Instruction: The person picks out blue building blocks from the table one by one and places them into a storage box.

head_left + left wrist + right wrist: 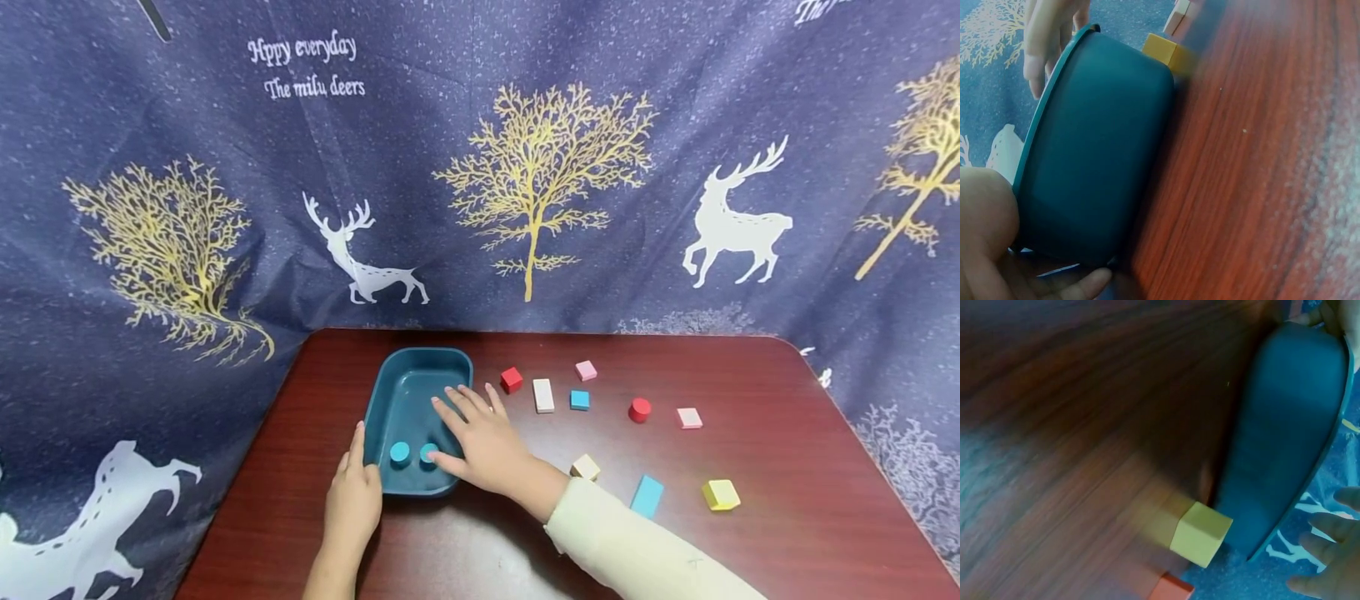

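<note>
Tabletop play or sorting spot, room type unclear, reddish wood-grain table (810,517), blue deer-print cloth (420,142) behind

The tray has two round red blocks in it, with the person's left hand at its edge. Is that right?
Not quite: the head view shows that the two round blocks are blue, not red. They are in the tray, with the left hand at its edge.

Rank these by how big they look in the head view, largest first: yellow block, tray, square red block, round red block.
1. Tray
2. Yellow block
Square red block and round red block look alike; unranked, both smallest.
</note>
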